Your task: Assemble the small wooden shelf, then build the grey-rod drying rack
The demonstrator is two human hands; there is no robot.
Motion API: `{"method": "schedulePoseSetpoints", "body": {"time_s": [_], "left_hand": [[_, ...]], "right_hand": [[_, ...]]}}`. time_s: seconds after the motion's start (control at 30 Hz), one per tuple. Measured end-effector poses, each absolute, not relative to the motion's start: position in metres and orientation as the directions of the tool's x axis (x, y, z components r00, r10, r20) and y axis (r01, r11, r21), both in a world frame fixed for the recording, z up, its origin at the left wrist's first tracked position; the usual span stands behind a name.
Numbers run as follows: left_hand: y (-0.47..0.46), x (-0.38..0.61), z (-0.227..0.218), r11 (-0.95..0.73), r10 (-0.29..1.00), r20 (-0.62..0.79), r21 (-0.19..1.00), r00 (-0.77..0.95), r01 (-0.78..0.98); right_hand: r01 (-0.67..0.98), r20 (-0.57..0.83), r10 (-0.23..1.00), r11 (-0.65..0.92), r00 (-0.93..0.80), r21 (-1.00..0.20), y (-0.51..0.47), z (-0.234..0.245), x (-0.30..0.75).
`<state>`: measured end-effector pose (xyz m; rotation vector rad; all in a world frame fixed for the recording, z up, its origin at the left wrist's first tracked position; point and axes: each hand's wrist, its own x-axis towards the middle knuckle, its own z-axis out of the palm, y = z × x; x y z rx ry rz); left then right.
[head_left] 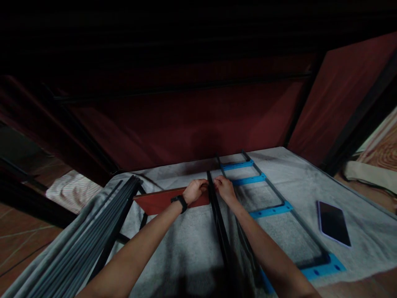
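Both hands meet at a black metal rail (pixel 218 219) that runs away from me across a grey cloth (pixel 189 244). My left hand (pixel 194 190), with a black watch on the wrist, is closed on the right end of a reddish-brown board (pixel 161 200) where it meets the rail. My right hand (pixel 223 187) is closed in a pinch at the rail's far end, right beside the left. What the fingertips grip is too small and dark to make out.
A black frame with blue plastic brackets (pixel 270 210) lies right of the rail. A dark phone (pixel 334 222) rests further right on the cloth. A bundle of black rods (pixel 89 240) lies at the left. Dark red panels (pixel 192 120) stand behind.
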<state>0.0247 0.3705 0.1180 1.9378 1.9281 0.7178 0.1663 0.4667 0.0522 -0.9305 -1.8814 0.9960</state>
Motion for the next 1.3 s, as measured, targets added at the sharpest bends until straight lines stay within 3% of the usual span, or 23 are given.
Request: {"method": "schedulePoseSetpoints", "body": {"time_s": [0.2,0.33,0.43,0.57,0.7,0.87,1.03,1.3], "left_hand": [[0.376,0.028,0.114,0.107,0.985,0.075,0.454,-0.157,0.885],[0.375,0.034,0.112,0.182,0.971,0.079,0.378,-0.228,0.908],[0.374,0.038,0.112,0.143,0.979,0.087,0.332,-0.182,0.932],[0.375,0.040,0.112,0.141,0.974,0.117,0.361,-0.195,0.922],[0.377,0.038,0.108,0.133,0.972,0.127,0.404,-0.200,0.905],[0.377,0.033,0.105,0.116,0.975,0.123,0.438,-0.187,0.891],[0.377,0.026,0.104,0.071,0.978,0.129,0.544,-0.167,0.836],[0.378,0.020,0.105,0.024,0.977,0.136,0.692,-0.163,0.722]], "right_hand": [[0.180,0.252,0.868,0.355,-0.427,-0.917,0.474,0.053,0.163],[-0.018,0.044,0.807,0.041,-0.589,-0.999,0.484,0.058,0.169],[-0.102,0.026,0.782,-0.048,-0.622,-0.994,0.487,0.055,0.177],[-0.093,0.118,0.826,0.079,-0.551,-0.993,0.482,0.044,0.181],[0.030,0.233,0.811,0.294,-0.536,-0.955,0.479,0.039,0.180],[0.167,0.249,0.768,0.418,-0.589,-0.893,0.481,0.049,0.177],[0.264,0.283,0.726,0.540,-0.626,-0.799,0.475,0.059,0.175],[0.227,0.300,0.712,0.543,-0.635,-0.809,0.465,0.061,0.178]]}}
